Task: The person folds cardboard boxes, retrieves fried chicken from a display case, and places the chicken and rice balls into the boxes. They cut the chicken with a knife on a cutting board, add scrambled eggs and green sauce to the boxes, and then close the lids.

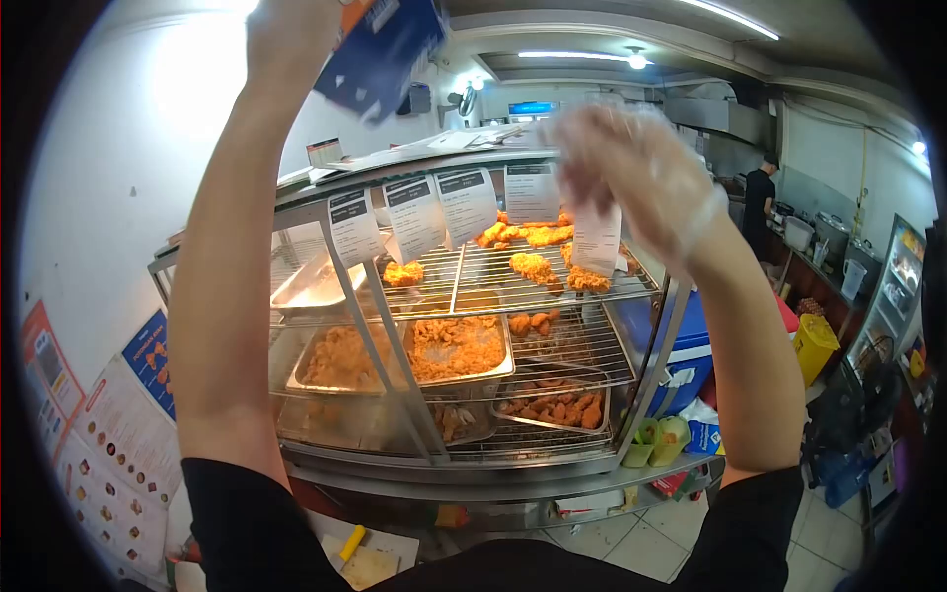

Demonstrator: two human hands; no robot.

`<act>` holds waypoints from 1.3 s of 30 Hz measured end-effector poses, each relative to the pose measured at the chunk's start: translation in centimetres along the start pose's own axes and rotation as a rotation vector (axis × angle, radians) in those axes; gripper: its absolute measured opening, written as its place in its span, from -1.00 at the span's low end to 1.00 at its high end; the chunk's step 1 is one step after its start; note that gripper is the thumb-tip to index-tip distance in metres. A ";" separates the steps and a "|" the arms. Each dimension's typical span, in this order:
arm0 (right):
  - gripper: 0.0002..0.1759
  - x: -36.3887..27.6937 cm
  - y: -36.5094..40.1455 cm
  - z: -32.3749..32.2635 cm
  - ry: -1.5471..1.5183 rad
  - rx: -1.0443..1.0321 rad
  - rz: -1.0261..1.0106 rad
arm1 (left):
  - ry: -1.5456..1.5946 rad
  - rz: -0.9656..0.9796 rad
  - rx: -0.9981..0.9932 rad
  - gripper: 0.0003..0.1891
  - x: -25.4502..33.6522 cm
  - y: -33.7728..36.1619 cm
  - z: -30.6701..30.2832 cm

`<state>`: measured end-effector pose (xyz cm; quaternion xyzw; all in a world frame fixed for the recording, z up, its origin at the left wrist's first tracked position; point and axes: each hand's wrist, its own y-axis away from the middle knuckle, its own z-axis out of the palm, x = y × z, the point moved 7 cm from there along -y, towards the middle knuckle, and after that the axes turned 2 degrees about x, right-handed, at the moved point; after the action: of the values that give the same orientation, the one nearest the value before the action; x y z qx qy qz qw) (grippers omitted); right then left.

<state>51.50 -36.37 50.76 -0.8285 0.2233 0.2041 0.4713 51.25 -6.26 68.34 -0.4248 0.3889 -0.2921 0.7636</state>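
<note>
Left forearm (229,286) upright, its cropped hand (288,41) holds blurred packaging (383,57).

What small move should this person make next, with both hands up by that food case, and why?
Perhaps ease the right hand clear of the rightmost hanging slip: the gloved hand overlaps its top, and a bump might dislodge it, though blur hides whether they touch. The left hand appears to hold a blue package, so moving only the right seems wiser.
</note>
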 end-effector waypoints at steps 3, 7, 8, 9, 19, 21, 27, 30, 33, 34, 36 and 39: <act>-0.26 -2.0 -3.7 -0.3 -0.148 0.170 -0.080 | 0.376 -0.082 0.272 -0.85 5.3 0.5 -13.9; -0.30 -3.4 -4.5 1.4 -0.731 0.285 -0.245 | 0.519 0.108 0.549 -0.70 14.4 4.7 -20.7; -0.36 -2.2 -3.3 1.1 -0.790 0.366 -0.203 | 0.538 0.049 0.500 -0.73 16.2 5.1 -22.9; -0.41 -1.0 -1.3 0.6 -0.845 0.447 -0.159 | 0.550 0.040 0.444 -0.74 17.4 5.3 -24.4; -0.58 9.1 14.6 -5.0 -0.941 0.118 -0.057 | 0.480 -0.438 0.022 -0.51 6.2 7.8 -32.7; -0.59 10.2 19.3 -3.1 -0.928 -0.112 0.077 | 1.141 -1.106 -0.583 -0.46 5.6 13.7 -32.2; -0.50 17.7 36.3 11.7 -0.845 -0.430 0.734 | 0.668 -1.417 -0.963 -0.47 11.4 42.3 -45.5; -0.54 17.2 43.8 18.3 -0.871 -0.477 0.980 | 0.503 -1.468 -1.085 -0.42 13.1 50.0 -55.6; -0.52 17.8 49.3 23.5 -0.730 -0.637 1.150 | 0.310 -1.680 -1.363 -0.35 12.5 55.8 -63.7; -0.46 20.4 51.4 25.2 -0.630 -0.632 1.132 | 0.282 -1.557 -1.230 -0.31 11.1 56.7 -65.4; -0.41 19.1 51.6 29.1 -0.644 -0.679 1.168 | 0.223 -1.331 -1.038 -0.38 7.4 56.8 -66.6; -0.25 12.0 48.7 37.6 -0.751 -0.767 1.181 | -0.022 -1.141 -0.980 -0.52 -1.4 56.7 -66.7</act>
<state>29.12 -27.93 -7.23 -0.5537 0.3658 0.7480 0.0110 0.91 -6.70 -3.24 -0.8545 0.1861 -0.4318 0.2210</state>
